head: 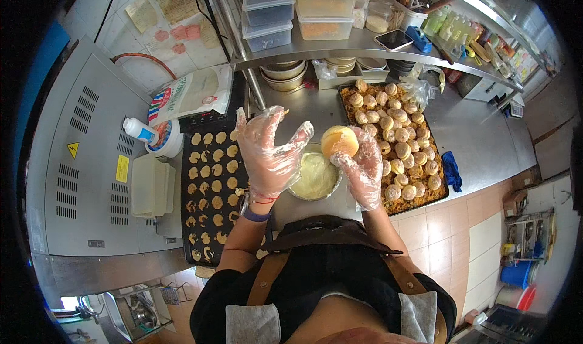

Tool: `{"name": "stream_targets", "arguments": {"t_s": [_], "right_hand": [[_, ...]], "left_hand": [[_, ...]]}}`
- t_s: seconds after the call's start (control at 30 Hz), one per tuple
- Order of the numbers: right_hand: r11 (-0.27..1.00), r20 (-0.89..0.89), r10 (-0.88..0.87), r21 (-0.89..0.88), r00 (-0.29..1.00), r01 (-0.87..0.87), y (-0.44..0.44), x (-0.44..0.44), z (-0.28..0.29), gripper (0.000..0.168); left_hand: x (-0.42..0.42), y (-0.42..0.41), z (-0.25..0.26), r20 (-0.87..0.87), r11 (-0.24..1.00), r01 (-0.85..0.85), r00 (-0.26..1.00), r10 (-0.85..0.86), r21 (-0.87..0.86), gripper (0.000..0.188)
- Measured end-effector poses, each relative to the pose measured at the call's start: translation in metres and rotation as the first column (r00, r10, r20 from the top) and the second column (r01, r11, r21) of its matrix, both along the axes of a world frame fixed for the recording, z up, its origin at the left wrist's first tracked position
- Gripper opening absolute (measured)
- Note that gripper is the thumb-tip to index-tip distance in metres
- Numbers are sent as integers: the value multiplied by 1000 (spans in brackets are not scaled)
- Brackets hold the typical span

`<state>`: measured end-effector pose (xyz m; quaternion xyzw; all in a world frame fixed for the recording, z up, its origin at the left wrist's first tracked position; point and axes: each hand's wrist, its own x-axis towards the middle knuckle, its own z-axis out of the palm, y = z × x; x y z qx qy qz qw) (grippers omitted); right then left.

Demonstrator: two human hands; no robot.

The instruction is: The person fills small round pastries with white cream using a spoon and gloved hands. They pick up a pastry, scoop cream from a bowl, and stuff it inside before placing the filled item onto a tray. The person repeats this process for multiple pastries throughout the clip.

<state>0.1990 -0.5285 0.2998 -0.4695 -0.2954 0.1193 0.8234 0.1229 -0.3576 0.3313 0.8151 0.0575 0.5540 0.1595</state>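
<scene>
A round, pale-golden filled bun point(339, 140) sits in the fingers of my right hand point(364, 166), which wears a clear plastic glove. Beside it, my left hand point(271, 155), gloved the same way, is raised with fingers spread and holds nothing; creamy smears cling to its fingertips. Below and between both hands stands a metal bowl point(338, 187) of pale cream point(315, 173). To the right, a dark baking tray point(444, 193) carries many similar round buns point(403, 150) on a layer of orange-brown shreds point(353, 89). My left hand partly covers the rim of the bowl.
At left lies a black tray point(198, 159) dotted with light-brown baked pieces point(217, 202). A steel shelf point(314, 48) bearing plastic boxes point(325, 27) and a phone point(394, 40) spans the back. A blue cloth point(451, 171) lies right of the bun tray. A grey metal cabinet point(91, 162) stands far left.
</scene>
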Motion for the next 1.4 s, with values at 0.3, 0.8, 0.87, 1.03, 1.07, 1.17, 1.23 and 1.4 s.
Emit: {"name": "stream_targets", "arguments": {"t_s": [0.3,0.8,0.87,1.03,1.07,1.17,1.23,1.4], "right_hand": [[917,446,-46,-336,894,215,2,5,-1,50],[893,602,-181,-230,777,387,-6,2,25,50],[860,722,-167,-227,671,458,-3,5,36,47],[864,710,79,-398,700,307,-1,1,27,46],[881,615,103,-421,782,215,-4,7,21,45],[904,87,180,-407,980,-130,-14,5,26,41],[983,-78,98,-146,992,-108,-11,-2,32,38],[866,541,140,-473,829,163,-9,7,19,44]], "left_hand": [[3,1,1,38,989,74,997,-69,-130,52],[-5,11,9,-396,995,75,917,-44,64,91],[-4,2,10,-439,985,169,889,-133,42,96],[3,6,2,-458,962,260,867,-194,86,104],[2,10,3,-487,959,270,852,-194,90,106],[2,18,-1,-450,927,368,841,-301,69,108],[4,13,1,-494,933,357,821,-286,53,108],[7,4,12,-565,945,238,822,-74,223,100]]}}
